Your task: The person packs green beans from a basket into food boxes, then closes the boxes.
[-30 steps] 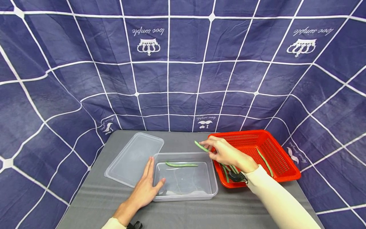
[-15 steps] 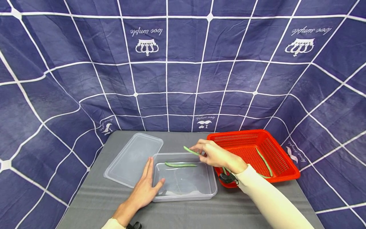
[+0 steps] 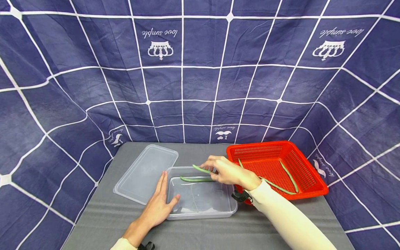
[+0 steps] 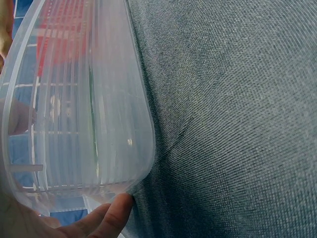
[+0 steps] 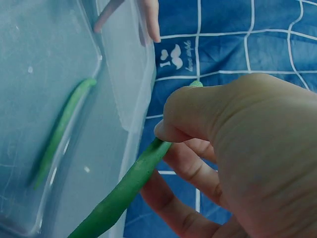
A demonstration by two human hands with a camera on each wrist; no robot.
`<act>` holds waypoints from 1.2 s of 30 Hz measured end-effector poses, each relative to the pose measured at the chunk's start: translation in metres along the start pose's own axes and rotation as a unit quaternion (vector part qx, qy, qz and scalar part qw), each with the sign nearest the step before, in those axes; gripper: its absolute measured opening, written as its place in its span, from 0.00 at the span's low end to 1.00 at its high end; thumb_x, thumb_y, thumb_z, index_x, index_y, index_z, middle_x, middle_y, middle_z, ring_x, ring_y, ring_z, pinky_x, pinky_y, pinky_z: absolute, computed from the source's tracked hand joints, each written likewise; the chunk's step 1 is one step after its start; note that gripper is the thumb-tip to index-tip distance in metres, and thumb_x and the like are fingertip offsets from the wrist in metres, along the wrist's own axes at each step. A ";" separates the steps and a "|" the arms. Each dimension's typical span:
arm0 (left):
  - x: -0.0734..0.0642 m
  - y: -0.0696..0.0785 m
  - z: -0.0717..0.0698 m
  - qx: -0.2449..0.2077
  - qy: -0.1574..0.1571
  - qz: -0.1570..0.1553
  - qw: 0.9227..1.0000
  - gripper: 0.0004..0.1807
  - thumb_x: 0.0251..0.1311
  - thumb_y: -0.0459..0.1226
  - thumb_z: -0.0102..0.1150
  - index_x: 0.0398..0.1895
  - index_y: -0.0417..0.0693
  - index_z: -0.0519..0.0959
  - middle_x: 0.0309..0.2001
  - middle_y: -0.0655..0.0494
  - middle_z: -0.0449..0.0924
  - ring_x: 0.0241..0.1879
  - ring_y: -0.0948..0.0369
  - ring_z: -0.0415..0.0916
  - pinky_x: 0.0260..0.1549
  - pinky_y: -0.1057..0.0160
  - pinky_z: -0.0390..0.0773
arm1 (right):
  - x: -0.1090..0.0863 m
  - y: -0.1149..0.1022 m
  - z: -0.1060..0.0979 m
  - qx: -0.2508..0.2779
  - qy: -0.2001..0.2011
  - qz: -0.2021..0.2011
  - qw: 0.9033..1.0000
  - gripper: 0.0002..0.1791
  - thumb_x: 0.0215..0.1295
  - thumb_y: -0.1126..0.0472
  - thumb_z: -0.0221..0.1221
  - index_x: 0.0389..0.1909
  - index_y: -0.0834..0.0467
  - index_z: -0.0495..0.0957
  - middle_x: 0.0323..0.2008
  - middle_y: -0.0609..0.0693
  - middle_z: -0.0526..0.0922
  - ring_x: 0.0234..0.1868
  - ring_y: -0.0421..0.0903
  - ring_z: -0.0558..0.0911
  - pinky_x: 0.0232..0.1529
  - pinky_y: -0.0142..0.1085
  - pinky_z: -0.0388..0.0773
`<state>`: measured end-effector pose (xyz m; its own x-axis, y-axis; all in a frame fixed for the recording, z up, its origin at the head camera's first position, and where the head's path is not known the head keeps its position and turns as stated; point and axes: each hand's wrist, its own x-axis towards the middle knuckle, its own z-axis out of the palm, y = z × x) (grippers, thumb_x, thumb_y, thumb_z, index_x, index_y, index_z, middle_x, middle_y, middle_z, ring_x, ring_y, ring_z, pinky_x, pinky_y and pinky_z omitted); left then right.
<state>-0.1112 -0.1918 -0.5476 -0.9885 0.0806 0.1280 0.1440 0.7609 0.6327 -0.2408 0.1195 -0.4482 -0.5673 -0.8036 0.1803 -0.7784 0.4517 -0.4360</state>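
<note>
My right hand (image 3: 223,170) pinches a green bean (image 5: 131,191) between thumb and fingers, over the back right part of a clear plastic container (image 3: 200,216). Another green bean (image 3: 195,179) lies inside along the container's back side; the right wrist view shows it on the container floor. My left hand (image 3: 159,203) rests against the container's left side, thumb over the rim and fingers straight along the outside. In the left wrist view, its fingertips (image 4: 119,210) touch the container's outer wall.
A red basket (image 3: 309,173) stands to the right, holding several green beans, one of them a bean (image 3: 289,175) near its right side. A clear lid (image 3: 147,173) lies flat at the left. Behind the grey-covered table (image 3: 206,236) hangs a blue checked cloth (image 3: 200,83).
My right hand has moved left from the red basket's edge to over the container, carrying the green bean. The left hand has stayed at the container's side.
</note>
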 end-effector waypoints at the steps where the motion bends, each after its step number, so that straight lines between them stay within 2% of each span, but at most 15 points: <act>1: 0.000 0.000 0.000 -0.001 0.000 0.000 1.000 0.58 0.81 0.49 0.71 0.98 0.39 0.45 0.97 0.37 0.44 0.90 0.33 0.63 0.81 0.31 0.75 | 0.001 0.000 0.002 -0.003 -0.004 0.002 1.000 0.27 0.69 0.75 0.67 0.67 0.58 0.91 0.50 0.51 0.91 0.47 0.44 0.92 0.46 0.26 0.89; 11: 0.001 -0.001 0.000 0.000 -0.002 -0.002 1.000 0.58 0.81 0.49 0.71 0.98 0.39 0.44 0.97 0.36 0.44 0.90 0.32 0.63 0.81 0.30 0.76 | 0.013 0.001 0.019 0.007 -0.025 -0.009 1.000 0.27 0.71 0.74 0.68 0.69 0.59 0.90 0.51 0.53 0.92 0.50 0.47 0.92 0.49 0.31 0.92; 22: 0.002 -0.002 -0.003 0.005 -0.008 -0.006 1.000 0.59 0.82 0.52 0.70 0.98 0.40 0.44 0.98 0.38 0.42 0.89 0.33 0.65 0.80 0.31 0.77 | 0.022 0.002 0.035 -0.009 -0.041 -0.004 0.999 0.27 0.71 0.73 0.70 0.68 0.53 0.91 0.50 0.49 0.92 0.49 0.43 0.91 0.51 0.30 0.88; 29: 0.001 -0.002 -0.001 -0.001 -0.012 -0.010 1.000 0.59 0.81 0.49 0.70 0.99 0.41 0.42 0.98 0.39 0.41 0.89 0.33 0.66 0.80 0.31 0.77 | 0.027 0.002 0.044 -0.012 -0.055 -0.024 0.998 0.25 0.71 0.73 0.70 0.67 0.58 0.91 0.51 0.53 0.92 0.50 0.45 0.91 0.55 0.32 0.89; 36: 0.001 -0.002 -0.001 -0.003 -0.010 -0.010 1.000 0.59 0.81 0.51 0.70 0.99 0.43 0.42 0.98 0.40 0.41 0.88 0.32 0.67 0.79 0.30 0.78 | 0.032 0.002 0.052 -0.022 -0.061 -0.023 0.998 0.24 0.71 0.71 0.70 0.67 0.56 0.92 0.50 0.51 0.92 0.49 0.40 0.90 0.54 0.29 0.88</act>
<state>-0.1125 -0.1941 -0.5484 -0.9918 0.0792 0.1003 0.1253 0.7592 0.6387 -0.2469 0.0746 -0.4889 -0.4965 -0.8634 0.0893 -0.8148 0.4281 -0.3910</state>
